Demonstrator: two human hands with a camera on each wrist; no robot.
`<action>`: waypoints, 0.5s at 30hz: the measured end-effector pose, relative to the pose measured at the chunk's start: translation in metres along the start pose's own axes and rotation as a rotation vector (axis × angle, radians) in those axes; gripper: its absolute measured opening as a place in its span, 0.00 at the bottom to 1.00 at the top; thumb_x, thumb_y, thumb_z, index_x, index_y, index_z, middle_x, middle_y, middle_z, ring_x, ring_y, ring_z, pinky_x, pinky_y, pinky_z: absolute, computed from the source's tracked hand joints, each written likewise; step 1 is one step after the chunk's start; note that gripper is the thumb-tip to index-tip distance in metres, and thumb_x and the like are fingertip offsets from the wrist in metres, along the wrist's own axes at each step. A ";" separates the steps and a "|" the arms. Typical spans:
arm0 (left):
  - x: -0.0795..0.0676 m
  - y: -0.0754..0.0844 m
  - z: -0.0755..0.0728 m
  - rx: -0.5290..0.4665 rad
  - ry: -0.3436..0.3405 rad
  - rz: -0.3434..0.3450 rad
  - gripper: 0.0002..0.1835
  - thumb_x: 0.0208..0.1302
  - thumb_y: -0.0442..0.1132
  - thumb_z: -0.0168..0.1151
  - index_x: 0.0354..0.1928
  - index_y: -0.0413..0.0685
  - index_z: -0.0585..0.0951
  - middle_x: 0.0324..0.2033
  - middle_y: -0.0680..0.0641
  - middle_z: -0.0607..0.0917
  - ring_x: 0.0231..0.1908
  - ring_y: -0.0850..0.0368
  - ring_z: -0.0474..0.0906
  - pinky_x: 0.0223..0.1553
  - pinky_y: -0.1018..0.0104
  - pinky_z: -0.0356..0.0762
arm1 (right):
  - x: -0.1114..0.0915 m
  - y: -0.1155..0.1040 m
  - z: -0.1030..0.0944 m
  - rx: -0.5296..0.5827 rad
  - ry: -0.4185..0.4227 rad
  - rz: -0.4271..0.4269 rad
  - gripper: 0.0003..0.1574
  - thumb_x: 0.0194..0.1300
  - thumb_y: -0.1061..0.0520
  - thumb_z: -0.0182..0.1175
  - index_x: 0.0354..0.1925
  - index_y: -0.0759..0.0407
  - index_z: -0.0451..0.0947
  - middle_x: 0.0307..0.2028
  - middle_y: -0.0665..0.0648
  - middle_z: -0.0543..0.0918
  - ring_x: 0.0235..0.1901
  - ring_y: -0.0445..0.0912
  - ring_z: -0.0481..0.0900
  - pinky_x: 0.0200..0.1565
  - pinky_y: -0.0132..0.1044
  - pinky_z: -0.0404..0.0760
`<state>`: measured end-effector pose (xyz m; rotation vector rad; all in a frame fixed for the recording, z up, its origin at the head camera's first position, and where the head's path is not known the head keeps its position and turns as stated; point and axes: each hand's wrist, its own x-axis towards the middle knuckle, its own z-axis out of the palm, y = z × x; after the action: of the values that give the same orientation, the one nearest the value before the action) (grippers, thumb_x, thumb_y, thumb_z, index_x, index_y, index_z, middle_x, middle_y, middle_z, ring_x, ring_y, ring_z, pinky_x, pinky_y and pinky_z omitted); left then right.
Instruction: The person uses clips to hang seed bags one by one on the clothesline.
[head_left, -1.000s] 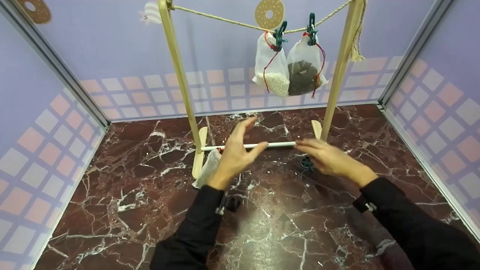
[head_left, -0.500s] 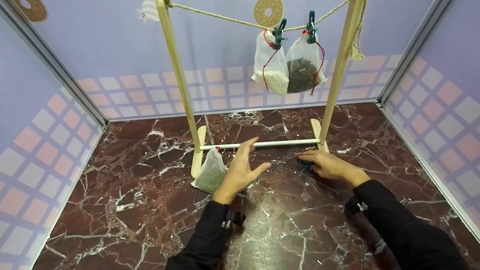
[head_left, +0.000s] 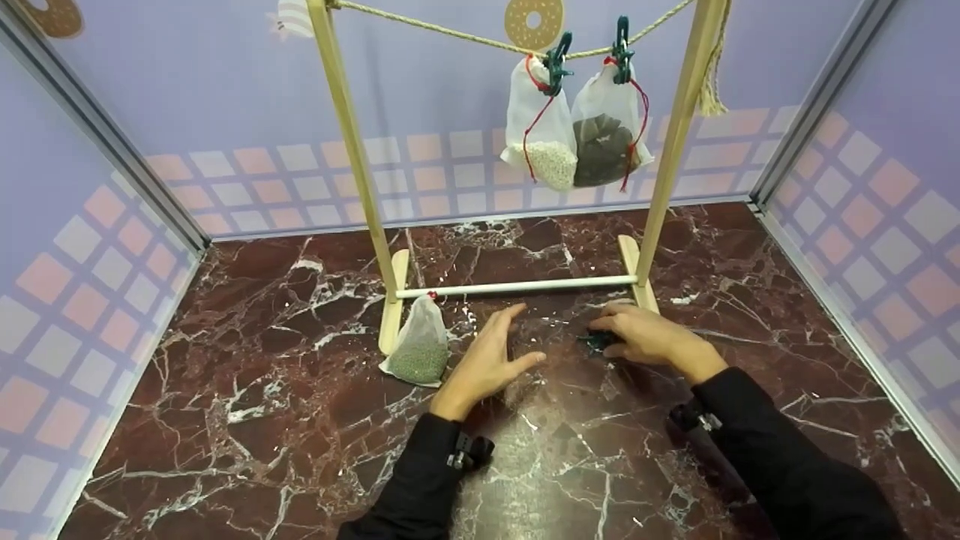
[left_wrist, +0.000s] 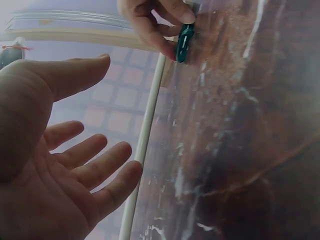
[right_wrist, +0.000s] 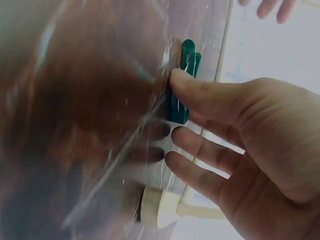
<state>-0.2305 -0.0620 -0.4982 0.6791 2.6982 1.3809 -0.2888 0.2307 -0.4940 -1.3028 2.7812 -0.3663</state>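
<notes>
My right hand pinches a dark green clothespin between thumb and fingers, low at the tabletop near the rack's right foot. My left hand hovers over the table with fingers spread and thumb apart, holding nothing. Just left of it stands a white mesh bag with greenish grains inside and a red tie at its top. From the rope hang two more mesh bags, each by a green clothespin: one with pale grains, the other with dark contents.
The wooden rack has a left post, a right post and a white crossbar low between them. Patterned panels wall the back and both sides. The tabletop is dark red marble-like.
My right hand has come down to the table and taken hold of the clothespin lying there. My left hand has moved down and slightly right, uncovering the greenish-grain bag.
</notes>
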 end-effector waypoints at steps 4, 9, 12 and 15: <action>-0.001 0.001 -0.002 0.028 -0.055 0.012 0.45 0.65 0.48 0.69 0.77 0.40 0.57 0.74 0.39 0.63 0.71 0.45 0.63 0.72 0.49 0.59 | 0.000 -0.012 -0.001 0.035 -0.001 0.040 0.29 0.60 0.55 0.74 0.56 0.67 0.81 0.45 0.60 0.81 0.44 0.55 0.82 0.50 0.51 0.83; -0.005 0.011 -0.011 0.019 -0.094 0.042 0.45 0.66 0.49 0.69 0.77 0.40 0.58 0.72 0.38 0.66 0.67 0.43 0.69 0.69 0.50 0.65 | -0.005 -0.035 -0.006 0.069 0.076 0.054 0.29 0.60 0.52 0.73 0.56 0.66 0.81 0.45 0.59 0.81 0.42 0.53 0.82 0.47 0.49 0.84; -0.010 0.021 -0.019 0.036 -0.103 0.074 0.45 0.66 0.51 0.68 0.77 0.42 0.58 0.71 0.39 0.68 0.66 0.43 0.71 0.68 0.49 0.67 | -0.010 -0.054 -0.016 0.102 0.140 0.039 0.30 0.61 0.51 0.73 0.56 0.66 0.81 0.45 0.58 0.82 0.42 0.50 0.82 0.46 0.46 0.84; -0.014 0.031 -0.027 0.106 -0.103 0.124 0.45 0.66 0.54 0.67 0.77 0.42 0.58 0.71 0.40 0.69 0.67 0.46 0.69 0.68 0.50 0.66 | -0.013 -0.074 -0.030 0.122 0.183 0.013 0.29 0.63 0.50 0.72 0.57 0.65 0.81 0.46 0.56 0.82 0.41 0.47 0.82 0.46 0.43 0.84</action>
<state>-0.2122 -0.0722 -0.4603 0.9138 2.7051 1.1957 -0.2291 0.2008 -0.4480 -1.2845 2.8577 -0.6755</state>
